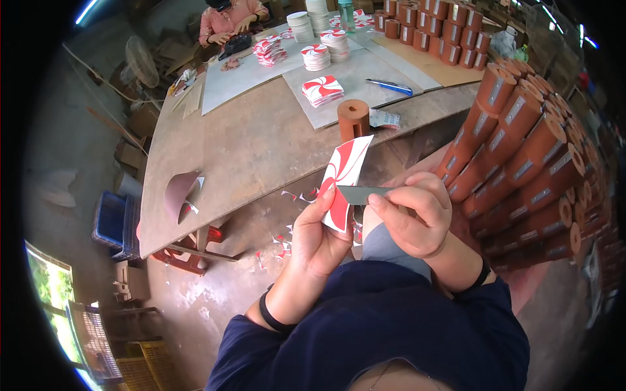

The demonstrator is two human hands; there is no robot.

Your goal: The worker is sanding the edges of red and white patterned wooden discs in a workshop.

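The left hand [319, 234] is closed on a red-and-white pinwheel-patterned card [345, 176], thumb and fingers pinching its lower edge so the card stands up tilted, just off the near edge of the desk [248, 150] and above the person's lap. The right hand [417, 218] has its grip shut around a flat grey blade [362, 194], whose tip lies against the card near the left thumb. Both wrists wear dark bands.

On the desk, close to its near edge and just behind the card, a brown cardboard cylinder [353, 118] stands upright. Behind it a small stack of the same pinwheel cards [322, 89] sits on a grey board, with a blue utility knife [389, 85] to its right. Further stacks of round pinwheel discs [317, 57] sit toward the far edge, and rows of brown cylinders line the far right corner. A large pile of brown cylinders [528, 156] lies on its side to the right of the person, off the desk. Paper scraps [283, 241] litter the floor below the hands. At the far left corner another person [231, 19] in a pink top is seated with hands on the desk.
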